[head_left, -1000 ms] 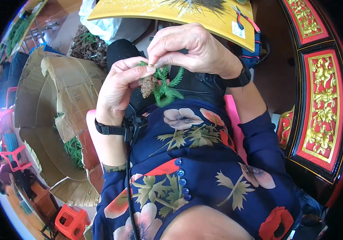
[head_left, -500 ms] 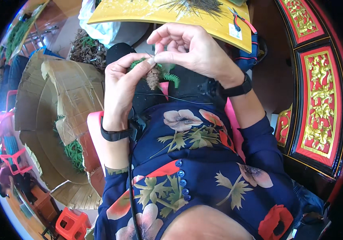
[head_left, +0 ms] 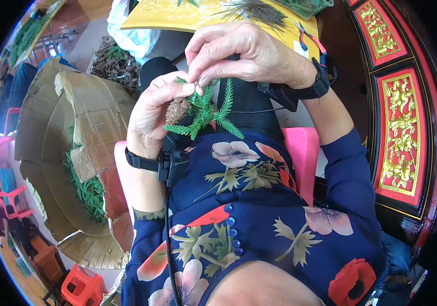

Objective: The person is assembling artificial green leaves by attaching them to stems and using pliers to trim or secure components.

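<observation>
Room bright on my feed; white-violet glare at the far left rim. Cardboard box (head_left: 92,130) shadowed inside. Fingers (head_left: 178,91) reasonably sharp. Carved panel (head_left: 400,136) bows with the fisheye. I get smeared detail far left, bluish fringing, black corners.

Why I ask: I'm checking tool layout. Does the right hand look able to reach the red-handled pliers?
Probably yes: the pliers lie uncovered on the yellow table, near the right hand, and nothing visible blocks the way. That hand is busy at the green sprig, though.
</observation>
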Motion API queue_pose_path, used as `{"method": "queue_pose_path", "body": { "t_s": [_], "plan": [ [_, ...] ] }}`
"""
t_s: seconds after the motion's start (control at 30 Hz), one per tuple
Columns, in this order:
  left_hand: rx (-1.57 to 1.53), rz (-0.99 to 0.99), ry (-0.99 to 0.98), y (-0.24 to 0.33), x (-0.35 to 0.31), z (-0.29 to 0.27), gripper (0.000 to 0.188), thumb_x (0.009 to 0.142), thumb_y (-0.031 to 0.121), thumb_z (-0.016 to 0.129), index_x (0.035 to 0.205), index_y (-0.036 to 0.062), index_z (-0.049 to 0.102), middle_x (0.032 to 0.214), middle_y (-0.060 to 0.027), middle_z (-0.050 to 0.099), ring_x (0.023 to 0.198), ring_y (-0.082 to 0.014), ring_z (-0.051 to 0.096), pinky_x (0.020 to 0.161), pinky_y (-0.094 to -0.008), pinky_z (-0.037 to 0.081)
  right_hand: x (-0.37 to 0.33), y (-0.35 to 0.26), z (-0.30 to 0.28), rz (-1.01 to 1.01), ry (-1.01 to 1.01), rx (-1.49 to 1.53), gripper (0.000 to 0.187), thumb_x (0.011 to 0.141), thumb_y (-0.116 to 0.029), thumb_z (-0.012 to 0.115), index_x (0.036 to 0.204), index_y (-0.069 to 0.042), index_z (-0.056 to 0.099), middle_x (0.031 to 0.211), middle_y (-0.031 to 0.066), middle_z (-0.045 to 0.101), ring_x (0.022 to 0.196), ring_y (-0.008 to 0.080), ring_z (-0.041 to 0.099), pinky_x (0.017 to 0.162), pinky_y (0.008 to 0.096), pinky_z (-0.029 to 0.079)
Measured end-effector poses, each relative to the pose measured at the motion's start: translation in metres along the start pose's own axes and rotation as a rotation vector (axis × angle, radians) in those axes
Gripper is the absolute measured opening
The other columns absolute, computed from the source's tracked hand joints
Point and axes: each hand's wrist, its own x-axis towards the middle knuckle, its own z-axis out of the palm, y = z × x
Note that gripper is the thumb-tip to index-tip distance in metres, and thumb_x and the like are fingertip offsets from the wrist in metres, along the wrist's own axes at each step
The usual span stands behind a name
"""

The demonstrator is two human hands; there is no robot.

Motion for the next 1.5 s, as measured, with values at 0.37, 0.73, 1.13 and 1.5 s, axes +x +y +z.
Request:
{"method": "queue_pose_path", "body": {
  "t_s": [0.37,0.73,1.13,1.5],
  "plan": [
    [0.990,0.352,0.397,-0.011,0.004,0.011,0.012,0.083,0.009,0.063,0.090,0.0010,0.068,0.079,-0.0010,0.065,0.066,-0.0041,0.054,0.065,-0.0194,0.041,0.006,-0.022,0.004,0.459,-0.061,-0.393,0.011,0.079,-0.009,0.068,0.088,-0.003,0.064,0.086,0.0066,0.061,0.071,0.0179,0.058,0.064,0.0272,0.046],
    [0.254,0.182,0.197,-0.003,0.001,0.009,0.011,0.084,0.012,0.062,0.086,0.0020,0.068,0.078,-0.0008,0.064,0.072,-0.0045,0.054,0.070,-0.0189,0.041,0.004,-0.005,-0.003,-0.008,0.073,-0.215,0.018,0.077,-0.009,0.069,0.095,-0.004,0.066,0.090,0.0071,0.063,0.072,0.0215,0.059,0.062,0.0298,0.046],
    [0.665,0.227,0.323,-0.002,0.001,0.015,0.012,0.084,0.010,0.062,0.088,0.0000,0.066,0.080,0.0006,0.063,0.073,-0.0048,0.053,0.069,-0.0183,0.040,0.009,-0.024,-0.004,0.347,-0.186,-0.598,0.014,0.079,-0.012,0.068,0.090,-0.004,0.065,0.080,0.0064,0.059,0.069,0.0245,0.058,0.062,0.0335,0.045],
    [0.139,0.183,0.125,-0.002,0.002,0.008,0.012,0.087,0.011,0.057,0.087,0.0010,0.063,0.083,-0.0015,0.062,0.077,-0.0069,0.054,0.072,-0.0201,0.040,0.003,-0.005,-0.010,-0.215,0.071,-0.672,0.016,0.077,-0.014,0.069,0.093,-0.009,0.067,0.089,0.0046,0.062,0.078,0.0197,0.060,0.067,0.0320,0.046]
  ]
}}
